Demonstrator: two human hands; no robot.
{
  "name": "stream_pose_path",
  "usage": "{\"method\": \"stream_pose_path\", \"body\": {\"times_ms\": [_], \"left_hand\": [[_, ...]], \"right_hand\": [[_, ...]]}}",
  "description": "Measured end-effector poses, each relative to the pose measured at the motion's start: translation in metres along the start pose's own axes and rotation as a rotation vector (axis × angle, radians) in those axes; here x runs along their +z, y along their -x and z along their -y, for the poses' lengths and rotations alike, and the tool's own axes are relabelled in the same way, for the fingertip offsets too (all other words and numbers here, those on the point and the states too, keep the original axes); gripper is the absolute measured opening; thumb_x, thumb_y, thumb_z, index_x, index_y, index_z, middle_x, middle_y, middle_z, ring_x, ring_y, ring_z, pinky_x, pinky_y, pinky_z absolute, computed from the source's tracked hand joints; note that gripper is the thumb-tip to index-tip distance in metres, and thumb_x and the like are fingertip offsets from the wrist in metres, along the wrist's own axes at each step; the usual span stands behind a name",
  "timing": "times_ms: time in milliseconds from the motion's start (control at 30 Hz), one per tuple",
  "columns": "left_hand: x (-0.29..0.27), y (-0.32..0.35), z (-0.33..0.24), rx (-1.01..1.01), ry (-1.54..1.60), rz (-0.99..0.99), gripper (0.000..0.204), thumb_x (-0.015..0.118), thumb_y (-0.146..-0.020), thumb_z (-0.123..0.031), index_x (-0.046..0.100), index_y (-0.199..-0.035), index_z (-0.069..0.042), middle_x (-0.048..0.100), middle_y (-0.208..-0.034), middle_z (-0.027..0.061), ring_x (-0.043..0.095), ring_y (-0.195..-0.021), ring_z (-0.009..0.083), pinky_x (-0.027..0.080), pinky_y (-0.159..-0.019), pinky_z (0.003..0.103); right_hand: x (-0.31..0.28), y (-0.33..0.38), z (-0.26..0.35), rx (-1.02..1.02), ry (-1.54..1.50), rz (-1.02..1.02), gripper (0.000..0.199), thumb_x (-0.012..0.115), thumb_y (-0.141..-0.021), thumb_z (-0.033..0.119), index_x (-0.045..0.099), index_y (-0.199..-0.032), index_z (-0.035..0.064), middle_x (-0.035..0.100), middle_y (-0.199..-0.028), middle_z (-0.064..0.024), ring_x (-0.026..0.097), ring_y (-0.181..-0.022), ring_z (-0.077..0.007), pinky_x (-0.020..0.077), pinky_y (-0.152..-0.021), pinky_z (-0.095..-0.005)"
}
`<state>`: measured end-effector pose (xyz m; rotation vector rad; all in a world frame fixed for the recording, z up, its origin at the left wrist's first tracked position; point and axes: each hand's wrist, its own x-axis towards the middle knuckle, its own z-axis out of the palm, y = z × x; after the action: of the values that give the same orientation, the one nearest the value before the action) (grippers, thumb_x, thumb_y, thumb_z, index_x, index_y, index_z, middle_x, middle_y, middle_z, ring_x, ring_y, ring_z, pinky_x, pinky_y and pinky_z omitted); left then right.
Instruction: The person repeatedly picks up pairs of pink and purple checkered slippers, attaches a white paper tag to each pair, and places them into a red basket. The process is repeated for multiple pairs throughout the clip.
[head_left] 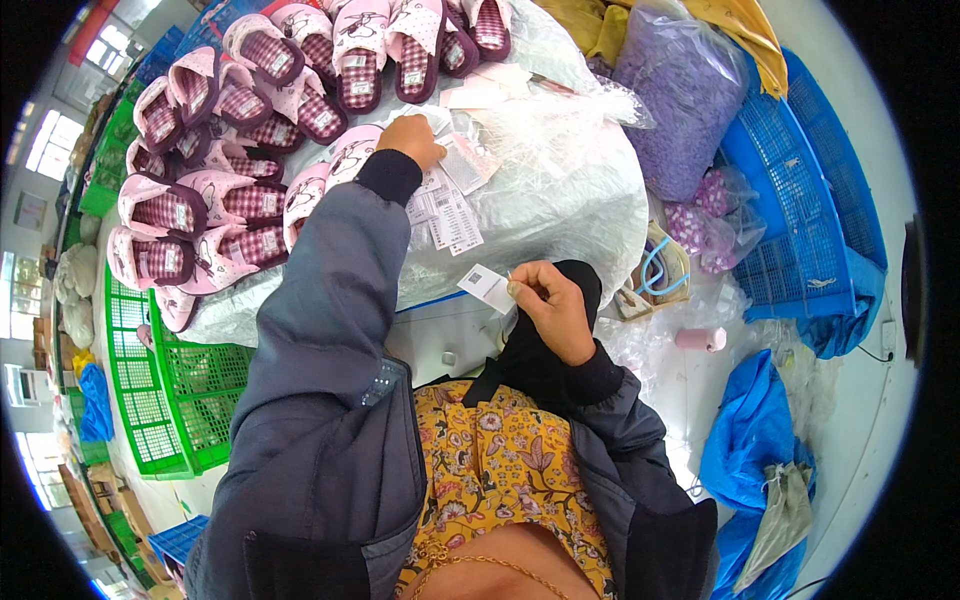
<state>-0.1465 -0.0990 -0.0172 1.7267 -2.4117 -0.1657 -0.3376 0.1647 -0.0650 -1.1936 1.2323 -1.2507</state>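
Right hand (555,312): fingers pinch white tag (486,289) at its right end; tag extends leftward, long axis sloping down-right. Left hand (413,140), fingers' closure unclear, nearer loose tags (456,222) on tabletop (590,215), beside slippers (360,60).

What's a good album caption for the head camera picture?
Right fingers pinch a white tag, left fingers at more tags, near pink slippers.

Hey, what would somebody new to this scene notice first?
Likely the pink slippers crowding the upper left of the plastic-covered surface. Next, the white tag pinched in the right hand near the middle, then the purple-filled clear bag at upper right.
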Motion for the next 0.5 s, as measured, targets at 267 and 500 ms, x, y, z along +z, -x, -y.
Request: {"method": "stream_pose_path", "body": {"times_ms": [267, 500], "left_hand": [[-0.034, -0.015, 0.012, 0.075, 0.228, 0.361, 0.029, 0.075, -0.076, -0.031, 0.071, -0.079, -0.002, 0.068, -0.072, 0.0131, 0.065, -0.066, 0.0252, 0.050, -0.062, 0.038], [-0.034, 0.004, 0.028, 0.230, 0.178, 0.126, 0.027, 0.067, -0.083, -0.025, 0.070, -0.083, 0.002, 0.067, -0.072, 0.0143, 0.064, -0.061, 0.0237, 0.050, -0.059, 0.039]], "right_hand": [[0.001, 0.008, 0.002, 0.014, -0.031, -0.008, 0.009, 0.066, -0.091, 0.005, 0.064, -0.099, 0.0012, 0.061, -0.081, 0.0024, 0.053, -0.072, -0.0036, 0.0445, -0.065, -0.0207], [0.007, 0.013, 0.012, 0.017, -0.022, 0.044, 0.008, 0.064, -0.093, 0.004, 0.063, -0.100, 0.0004, 0.060, -0.087, 0.0036, 0.053, -0.078, -0.0028, 0.0435, -0.070, -0.0190]]}}
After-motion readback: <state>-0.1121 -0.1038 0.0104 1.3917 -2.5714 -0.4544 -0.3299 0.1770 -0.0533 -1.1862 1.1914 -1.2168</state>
